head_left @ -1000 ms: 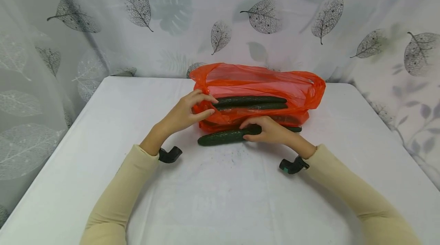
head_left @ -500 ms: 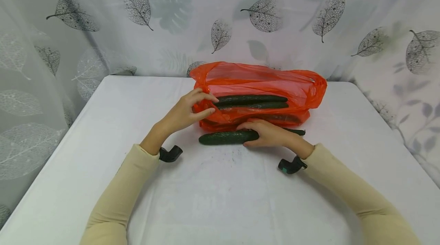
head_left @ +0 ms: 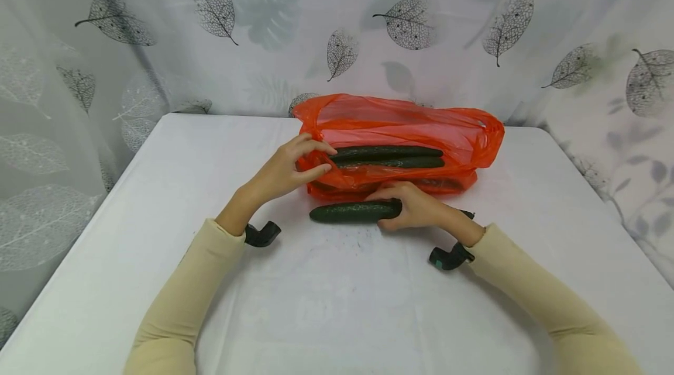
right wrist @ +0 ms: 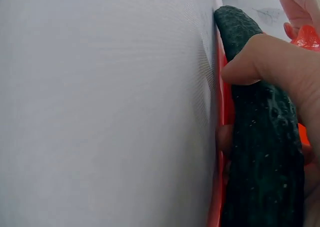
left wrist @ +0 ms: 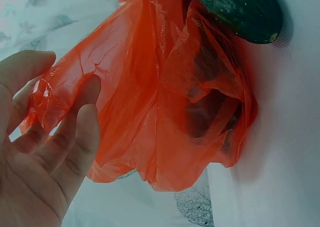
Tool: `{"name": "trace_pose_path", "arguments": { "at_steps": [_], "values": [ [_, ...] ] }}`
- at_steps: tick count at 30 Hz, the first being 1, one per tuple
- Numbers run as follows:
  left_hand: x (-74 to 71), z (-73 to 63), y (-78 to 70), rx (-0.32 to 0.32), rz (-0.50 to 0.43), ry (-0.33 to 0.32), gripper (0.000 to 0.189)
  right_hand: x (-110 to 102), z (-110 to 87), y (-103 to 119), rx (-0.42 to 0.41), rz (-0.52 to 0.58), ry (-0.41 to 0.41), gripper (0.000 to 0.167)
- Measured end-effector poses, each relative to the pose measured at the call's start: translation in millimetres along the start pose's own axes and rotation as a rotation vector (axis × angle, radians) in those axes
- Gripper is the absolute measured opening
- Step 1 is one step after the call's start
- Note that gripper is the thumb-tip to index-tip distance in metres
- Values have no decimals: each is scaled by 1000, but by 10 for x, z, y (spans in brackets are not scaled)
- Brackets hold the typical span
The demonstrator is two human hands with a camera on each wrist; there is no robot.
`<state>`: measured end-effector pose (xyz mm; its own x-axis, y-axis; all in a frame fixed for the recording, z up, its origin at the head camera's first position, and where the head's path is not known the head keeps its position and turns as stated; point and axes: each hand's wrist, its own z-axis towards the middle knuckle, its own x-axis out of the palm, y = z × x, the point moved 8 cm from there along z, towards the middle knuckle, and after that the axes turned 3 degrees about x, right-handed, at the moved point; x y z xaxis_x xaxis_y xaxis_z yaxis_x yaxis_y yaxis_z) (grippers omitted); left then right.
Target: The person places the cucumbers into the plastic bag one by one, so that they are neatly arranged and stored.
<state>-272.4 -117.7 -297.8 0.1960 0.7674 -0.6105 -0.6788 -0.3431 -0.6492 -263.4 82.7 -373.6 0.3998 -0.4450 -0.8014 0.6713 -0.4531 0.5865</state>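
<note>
My right hand (head_left: pixel 415 206) grips a dark green cucumber (head_left: pixel 347 212) in front of the red plastic bag (head_left: pixel 389 116). In the right wrist view, the thumb lies across this cucumber (right wrist: pixel 265 147) while fingertips show beyond its other side. At the bag's left end is my left hand (head_left: pixel 284 169), its fingers spread and slightly bent. The left wrist view has those fingers (left wrist: pixel 75 152) against the thin red film (left wrist: pixel 132 82), with thumb and fingers apart. Through the bag's opening, more cucumbers (head_left: pixel 387 152) lie lengthwise; other dark shapes show through the film.
A white cloth covers the table (head_left: pixel 326 305). Behind it hangs a leaf-patterned curtain (head_left: pixel 295 30), close to the bag's back side. Black camera mounts sit at the left wrist (head_left: pixel 262 234) and the right wrist (head_left: pixel 451 257).
My right hand has closed farther round the front cucumber, which has shifted slightly to the right, with its far tip now showing past the wrist. My left hand has stayed by the bag.
</note>
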Motion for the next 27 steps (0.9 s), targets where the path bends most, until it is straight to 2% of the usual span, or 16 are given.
{"name": "trace_pose_path", "arguments": {
  "at_steps": [13,27],
  "values": [
    [31,-13,-8,-5,-3,5,29,-109,-103,100,-62,1,-58,43],
    [-23,-9,-8,12,11,-8,30,-330,-93,276,-30,4,-41,42]
  ]
}}
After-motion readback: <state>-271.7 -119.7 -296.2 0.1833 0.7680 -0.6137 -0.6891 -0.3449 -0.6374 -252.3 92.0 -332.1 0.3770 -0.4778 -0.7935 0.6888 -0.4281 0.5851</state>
